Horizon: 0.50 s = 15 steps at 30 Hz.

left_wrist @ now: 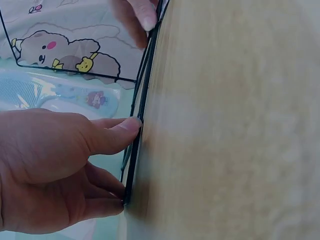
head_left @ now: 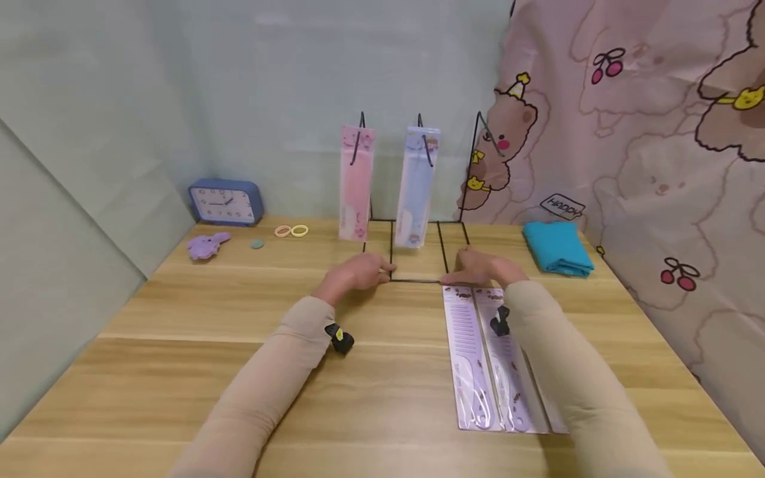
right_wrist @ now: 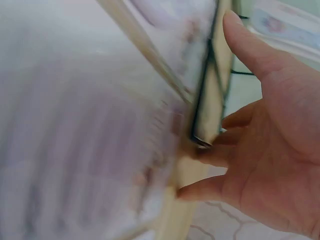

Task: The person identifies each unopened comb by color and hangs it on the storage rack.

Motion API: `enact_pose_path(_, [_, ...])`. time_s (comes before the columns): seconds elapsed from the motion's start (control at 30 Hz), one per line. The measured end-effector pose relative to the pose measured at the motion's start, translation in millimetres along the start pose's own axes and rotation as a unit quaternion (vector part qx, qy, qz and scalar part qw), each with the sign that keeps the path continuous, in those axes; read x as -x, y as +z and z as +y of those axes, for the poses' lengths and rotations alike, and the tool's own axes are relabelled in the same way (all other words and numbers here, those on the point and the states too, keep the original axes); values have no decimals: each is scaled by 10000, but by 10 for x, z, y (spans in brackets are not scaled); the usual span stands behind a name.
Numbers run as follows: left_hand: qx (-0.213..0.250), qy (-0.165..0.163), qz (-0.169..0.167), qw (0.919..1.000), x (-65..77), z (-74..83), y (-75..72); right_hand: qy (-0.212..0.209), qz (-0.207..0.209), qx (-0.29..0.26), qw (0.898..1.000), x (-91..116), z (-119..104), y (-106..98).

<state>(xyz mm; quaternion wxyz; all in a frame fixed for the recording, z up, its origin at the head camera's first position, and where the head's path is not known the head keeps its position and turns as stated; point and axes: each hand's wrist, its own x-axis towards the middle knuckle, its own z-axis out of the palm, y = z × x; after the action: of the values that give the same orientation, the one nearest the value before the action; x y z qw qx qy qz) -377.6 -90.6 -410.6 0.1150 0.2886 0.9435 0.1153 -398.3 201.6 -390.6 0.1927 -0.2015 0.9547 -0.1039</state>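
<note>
A black wire display rack (head_left: 443, 252) stands on the table. A pink-packaged comb (head_left: 356, 186) hangs on its left hook and a blue-packaged comb (head_left: 416, 189) on the middle one. The right hook (head_left: 491, 135) is bare. My left hand (head_left: 361, 271) grips the front left of the rack's base, thumb and fingertips at the wire (left_wrist: 134, 165). At the front right corner, my right hand (head_left: 481, 267) touches the base with its fingers while the thumb (right_wrist: 245, 42) is spread wide. Purple-packaged combs (head_left: 469, 358) lie beneath my right forearm, partly hidden.
A blue clock (head_left: 227, 202), a purple plush-like item (head_left: 206, 246), a small green disc (head_left: 257, 243) and two hair ties (head_left: 291, 231) are at the back left. A folded turquoise cloth (head_left: 558, 248) lies at the back right, beside the bear-print curtain (head_left: 645, 186).
</note>
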Motion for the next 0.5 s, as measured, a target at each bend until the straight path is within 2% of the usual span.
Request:
enact_pose_path(0.13, [94,-48,70,9999,-58,16,86,-281,69,-134,9995,208,158,-32])
enact_pose_path(0.23, [92,-119,158,9998,-90,35,113,-345,45,-117,9993,491,242,-43])
enact_pose_path(0.4, [157,-379,140,9991,-94,22,95,-400,-100,-38,9991,1013,301,26])
enact_pose_path(0.5, [271,-469,208,9983,-86,-9,48,-352,-17,-129,9993,1257,320,33])
